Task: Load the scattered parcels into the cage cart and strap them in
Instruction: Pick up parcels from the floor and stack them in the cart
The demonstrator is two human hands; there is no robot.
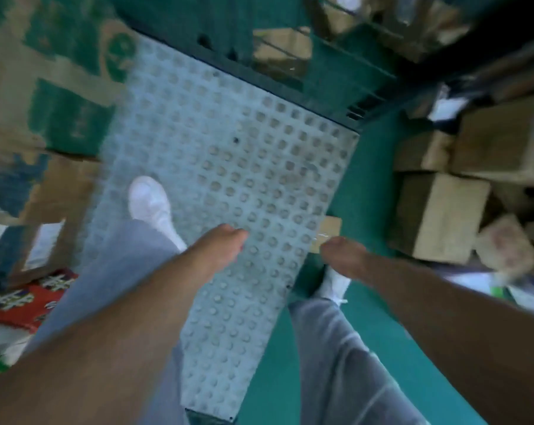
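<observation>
You stand looking straight down, and the whole view is smeared by motion. A studded grey platform [228, 148] fills the centre, running from 12 to 6 o'clock over a green floor [366, 179]. Your left shoe [150, 204] is planted on it at 9 o'clock, and your right shoe [336, 286] is on the floor just off its edge at 5 o'clock. Your left hand [221, 245] hangs over the platform near the centre. Its fingers are tucked out of sight behind the knuckles, so I cannot tell whether it is clenched or slack. Your right hand [343, 256] is at 4 o'clock, right against a small brown parcel [330, 228] at the platform's edge. The blur hides whether you are grasping it or only touching it. More parcels [440, 216] lie heaped on the floor at 3 o'clock. Large printed cartons [44, 72] crowd 9 to 11 o'clock, and a red printed pack [20, 299] lies at 8 o'clock.
</observation>
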